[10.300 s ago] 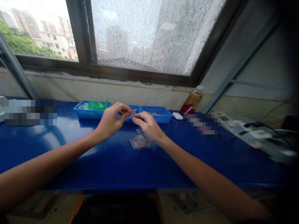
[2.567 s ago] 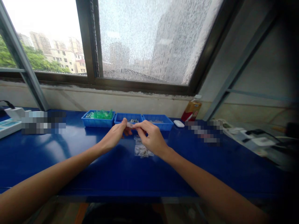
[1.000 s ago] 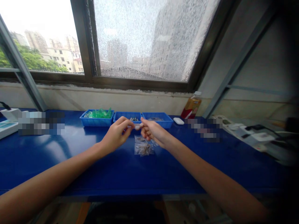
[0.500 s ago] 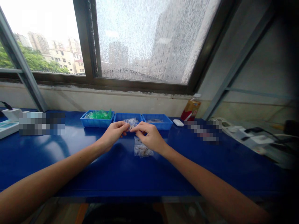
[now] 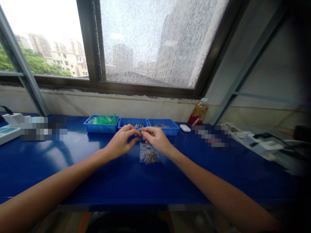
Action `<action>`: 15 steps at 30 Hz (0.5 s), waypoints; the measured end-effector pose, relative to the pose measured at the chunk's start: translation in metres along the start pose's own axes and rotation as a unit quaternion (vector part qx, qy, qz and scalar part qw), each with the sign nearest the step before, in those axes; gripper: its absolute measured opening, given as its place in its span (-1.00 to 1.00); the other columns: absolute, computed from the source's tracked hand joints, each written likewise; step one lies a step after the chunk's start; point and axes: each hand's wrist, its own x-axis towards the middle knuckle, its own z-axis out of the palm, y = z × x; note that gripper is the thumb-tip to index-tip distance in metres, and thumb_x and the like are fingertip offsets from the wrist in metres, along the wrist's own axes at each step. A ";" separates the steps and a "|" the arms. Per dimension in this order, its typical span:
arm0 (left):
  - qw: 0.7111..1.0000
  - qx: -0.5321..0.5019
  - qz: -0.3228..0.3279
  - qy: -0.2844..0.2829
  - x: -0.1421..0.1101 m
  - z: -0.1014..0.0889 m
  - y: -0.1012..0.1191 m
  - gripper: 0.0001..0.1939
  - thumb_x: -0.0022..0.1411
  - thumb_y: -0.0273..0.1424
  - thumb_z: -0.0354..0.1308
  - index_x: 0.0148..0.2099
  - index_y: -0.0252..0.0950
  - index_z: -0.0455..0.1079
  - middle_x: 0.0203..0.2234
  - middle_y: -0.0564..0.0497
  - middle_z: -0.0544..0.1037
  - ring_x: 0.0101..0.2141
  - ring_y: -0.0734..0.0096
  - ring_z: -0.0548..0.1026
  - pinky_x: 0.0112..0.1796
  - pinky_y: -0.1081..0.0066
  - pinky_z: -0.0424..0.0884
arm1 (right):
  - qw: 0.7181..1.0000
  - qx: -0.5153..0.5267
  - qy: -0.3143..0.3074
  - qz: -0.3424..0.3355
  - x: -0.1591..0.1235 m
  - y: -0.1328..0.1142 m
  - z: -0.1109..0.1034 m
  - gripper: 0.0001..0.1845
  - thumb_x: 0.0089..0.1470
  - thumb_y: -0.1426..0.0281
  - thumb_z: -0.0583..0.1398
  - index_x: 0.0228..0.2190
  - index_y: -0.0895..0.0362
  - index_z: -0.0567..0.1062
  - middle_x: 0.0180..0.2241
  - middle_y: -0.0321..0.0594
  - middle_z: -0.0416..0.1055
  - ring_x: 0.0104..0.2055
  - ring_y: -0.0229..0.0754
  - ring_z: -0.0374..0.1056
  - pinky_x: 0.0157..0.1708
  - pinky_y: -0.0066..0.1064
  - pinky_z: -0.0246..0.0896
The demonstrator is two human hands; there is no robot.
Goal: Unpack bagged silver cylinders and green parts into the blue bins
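My left hand [image 5: 123, 140] and my right hand [image 5: 155, 139] meet over the blue table, in front of the middle tray. Between their fingertips is a small clear plastic bag [image 5: 141, 137], largely hidden by the fingers. My right thumb and fingers pinch it. My left index finger and thumb curve round its left side. Just below the hands, more small clear bags [image 5: 149, 157] lie on the table, with thin brownish pieces inside.
Three blue trays stand in a row: the left tray [image 5: 100, 128] bears green plastic, the middle tray [image 5: 127, 123] small metal parts, the right tray [image 5: 167, 131] clear bags. A white case [image 5: 185, 128] and a drink bottle [image 5: 198, 113] are to the right, a power strip [image 5: 262, 145] beyond.
The bag has dropped from raised in front of the middle tray to low between my fingers, uncovering that tray's metal parts. My left hand has shifted slightly right, its thumb lower.
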 end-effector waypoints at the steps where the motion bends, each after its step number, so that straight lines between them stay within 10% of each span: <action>1: 0.998 -0.035 -0.047 -0.012 0.001 0.000 0.000 -0.85 0.14 -0.41 0.08 -0.23 -0.30 0.42 -0.35 -0.04 0.42 -0.32 0.37 0.38 -0.32 0.37 0.33 | 0.997 -0.059 0.020 -0.039 -0.001 0.001 0.001 -0.80 -0.01 0.33 0.11 -0.37 0.16 0.48 -0.53 -0.30 0.34 -0.55 -0.33 0.18 -0.52 -0.45 0.08; 8: 0.869 -0.373 -0.326 -0.017 0.004 0.000 0.006 -0.61 0.20 -0.15 -0.07 -0.34 -0.38 0.37 -0.45 -0.05 0.44 -0.46 0.46 0.38 -0.51 0.50 0.25 | 0.945 -0.231 0.032 -0.228 -0.004 -0.001 -0.001 -0.69 0.04 0.51 0.03 -0.27 0.05 0.52 -0.40 -0.22 0.33 -0.36 -0.25 0.26 -0.32 -0.38 0.17; 15: 0.956 -0.185 -0.214 0.079 0.004 -0.003 -0.003 -0.81 0.17 -0.32 0.05 -0.31 -0.34 0.38 -0.49 0.01 0.43 -0.52 0.52 0.34 -0.52 0.51 0.27 | 0.957 -0.232 0.042 -0.171 -0.005 -0.008 0.000 -0.77 -0.11 0.53 0.12 -0.40 0.10 0.54 -0.33 -0.18 0.29 -0.23 -0.17 0.22 -0.18 -0.28 0.13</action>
